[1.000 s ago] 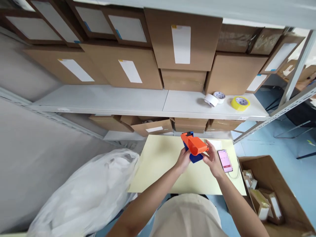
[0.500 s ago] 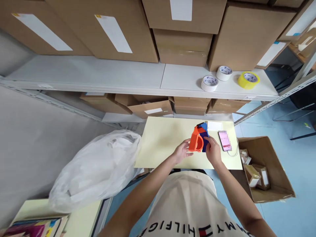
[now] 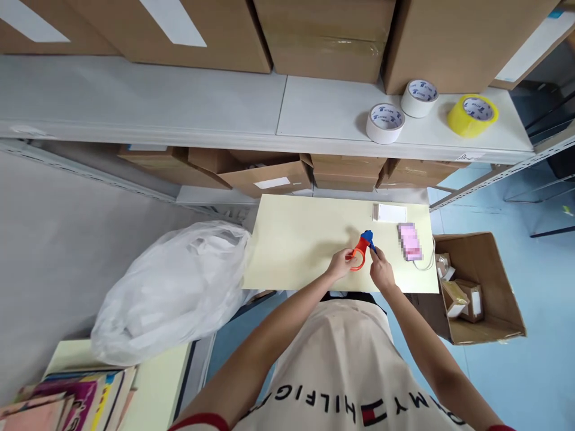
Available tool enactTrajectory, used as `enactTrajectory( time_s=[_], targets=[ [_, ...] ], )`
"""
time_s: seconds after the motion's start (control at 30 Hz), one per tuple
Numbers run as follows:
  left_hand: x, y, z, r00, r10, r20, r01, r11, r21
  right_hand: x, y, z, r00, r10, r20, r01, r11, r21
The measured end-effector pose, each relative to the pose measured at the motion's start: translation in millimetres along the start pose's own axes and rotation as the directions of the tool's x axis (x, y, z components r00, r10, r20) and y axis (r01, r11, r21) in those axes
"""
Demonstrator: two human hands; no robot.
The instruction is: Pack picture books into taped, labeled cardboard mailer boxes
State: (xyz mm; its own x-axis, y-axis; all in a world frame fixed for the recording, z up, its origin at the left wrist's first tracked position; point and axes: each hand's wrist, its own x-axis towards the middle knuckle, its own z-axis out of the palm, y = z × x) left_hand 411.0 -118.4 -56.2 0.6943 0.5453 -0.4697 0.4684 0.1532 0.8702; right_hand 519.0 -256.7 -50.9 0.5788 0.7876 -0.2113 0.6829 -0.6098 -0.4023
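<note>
An orange and blue tape dispenser [image 3: 362, 245] is held above the near part of the pale yellow table [image 3: 296, 239]. My left hand [image 3: 340, 264] closes on the rim of its orange ring, from the left. On the other side, my right hand [image 3: 382, 273] is closed around the blue part near the handle; the fingers partly hide it. The ring faces up toward me and looks open in the middle, with no tape roll visible in it.
A phone [image 3: 409, 242] with a cable and a stack of white labels [image 3: 390, 212] lie at the table's right. White tape rolls [image 3: 385, 123] and a yellow tape roll [image 3: 473, 115] stand on the shelf. An open carton [image 3: 494, 293] is right, a plastic bag [image 3: 171, 293] left.
The tape dispenser has been turned, so its ring now faces up. My left hand has gone from loosely spread fingers to gripping the ring. The view has tilted down.
</note>
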Motion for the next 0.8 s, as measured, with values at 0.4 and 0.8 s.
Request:
enactTrajectory(
  time_s=[0.4,0.8],
  targets=[
    [34,-15,16.1,0.996,-0.057,-0.072,0.064,0.993,0.097,9,15,17,0.975,-0.002,0.224,-0.012,0.998,0.063],
    [96,259,-76.0,0.823,0.502,-0.266,-0.521,0.854,-0.002,184,-46,-216,0.883,-0.06,-0.466,0.398,0.623,0.674]
  ],
)
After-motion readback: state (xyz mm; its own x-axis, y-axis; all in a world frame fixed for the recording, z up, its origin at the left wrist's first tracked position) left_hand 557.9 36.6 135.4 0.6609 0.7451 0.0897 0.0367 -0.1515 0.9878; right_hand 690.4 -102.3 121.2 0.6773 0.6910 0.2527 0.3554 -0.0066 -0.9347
